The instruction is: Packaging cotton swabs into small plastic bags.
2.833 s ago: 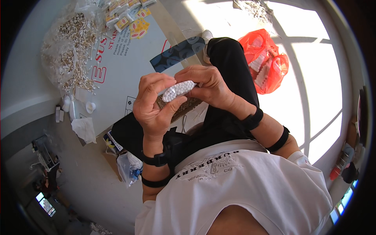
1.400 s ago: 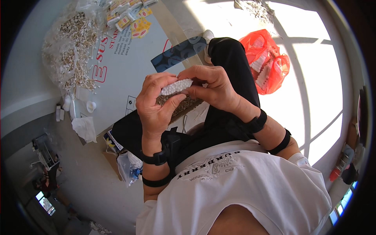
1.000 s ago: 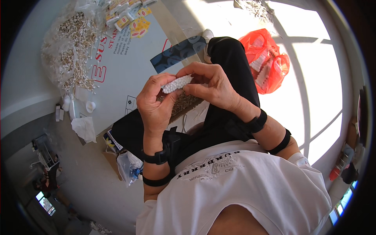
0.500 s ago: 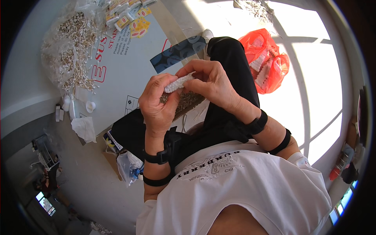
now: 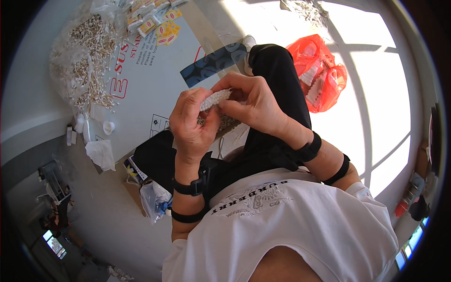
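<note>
A bundle of cotton swabs, its white tips packed into a long narrow block, is held between my two hands above my lap. My left hand pinches its left end between thumb and fingers. At its right end, the bent fingers and thumb of my right hand close on it; part of the bundle is hidden behind them. Just below the hands, a tray or box of loose swabs shows partly, mostly covered by my hands.
Loose swabs spill from a clear plastic bag on the printed board. Small packs and yellow cards lie beyond. A white cup and tissue sit at left. An open red bag stands right of my leg.
The bundle has tilted slightly between my fingers, and my left hand has shifted a little to the right. Both hands keep their grip.
</note>
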The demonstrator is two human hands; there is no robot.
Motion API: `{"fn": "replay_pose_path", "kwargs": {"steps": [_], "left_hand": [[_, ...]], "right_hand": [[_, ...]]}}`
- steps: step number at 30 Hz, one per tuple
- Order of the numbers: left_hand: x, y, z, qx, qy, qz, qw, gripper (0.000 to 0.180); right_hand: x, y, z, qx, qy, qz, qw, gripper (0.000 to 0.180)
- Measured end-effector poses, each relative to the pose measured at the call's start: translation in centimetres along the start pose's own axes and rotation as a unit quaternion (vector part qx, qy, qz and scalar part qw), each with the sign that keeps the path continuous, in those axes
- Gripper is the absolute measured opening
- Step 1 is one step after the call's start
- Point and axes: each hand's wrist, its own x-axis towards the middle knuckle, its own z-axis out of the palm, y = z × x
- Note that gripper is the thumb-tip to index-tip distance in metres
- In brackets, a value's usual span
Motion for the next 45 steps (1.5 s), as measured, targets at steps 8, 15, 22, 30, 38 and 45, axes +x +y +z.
{"fn": "replay_pose_path", "kwargs": {"steps": [8, 15, 22, 30, 38, 45], "left_hand": [[0.2, 0.1, 0.1, 0.016, -0.007, 0.021, 1.0, 0.032], [0.0, -0.3, 0.5, 0.055, -0.008, 0.068, 0.996, 0.033], [0.1, 0.2, -0.1, -0.042, -0.004, -0.078, 0.996, 0.027], [-0.1, 0.1, -0.2, -0.115, -0.029, -0.205, 0.971, 0.025], [0.0, 0.1, 0.2, -0.102, -0.012, -0.155, 0.982, 0.024], [0.2, 0.3, 0.1, -0.079, -0.019, -0.123, 0.989, 0.024]], "right_hand": [[-0.3, -0.3, 0.4, -0.115, 0.046, -0.112, 0.986, 0.022], [0.0, 0.2, 0.4, -0.164, 0.064, -0.188, 0.966, 0.022], [0.7, -0.3, -0.8, -0.09, -0.007, -0.082, 0.993, 0.016], [1.0, -0.9, -1.3, -0.028, -0.044, 0.026, 0.998, 0.015], [0.9, -0.5, -1.3, -0.025, -0.042, 0.023, 0.999, 0.014], [0.8, -0.3, -1.3, 0.035, -0.026, 0.052, 0.998, 0.013]]}}
